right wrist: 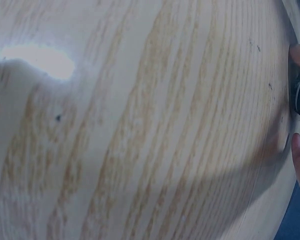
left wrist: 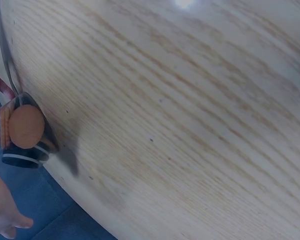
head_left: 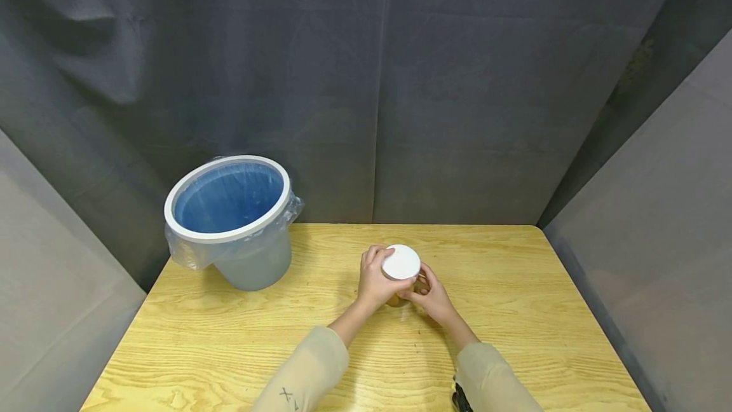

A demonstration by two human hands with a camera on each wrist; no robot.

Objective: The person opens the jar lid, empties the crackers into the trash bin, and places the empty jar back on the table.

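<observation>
Your left hand (head_left: 374,278) has its fingers curled over the rim of the white lid (head_left: 401,262). Your right hand (head_left: 431,294) wraps the lower body of the jar (head_left: 397,298) from the right side. Both grips look firm, fingers closed round the jar, nothing loose. The jar stands upright near the middle of the table (head_left: 515,310), touching the wood, well apart from the bin (head_left: 229,221) at the far left corner.

The step looks like working the lid, by my reading. Keep the right hand low and tight so the body can't spin. Spread the left fingertips evenly round the rim, don't pinch one side. Keep the base flat on the table while you turn. Don't tilt; the contents are brownish but I can't tell what they are, or how full it is.

The wrist views give little. The left one shows wood grain plus what may be the jar (left wrist: 22,132) at the frame edge, with fingers around it. The right one shows mostly wood and a fingertip at the right edge.

Counts:
- jar: one
- lid: one, white, round
- bin: one, grey, blue liner (head_left: 225,199) inside
- table: one
- hands: two, both on the jar
- sleeves: two, pale
</observation>
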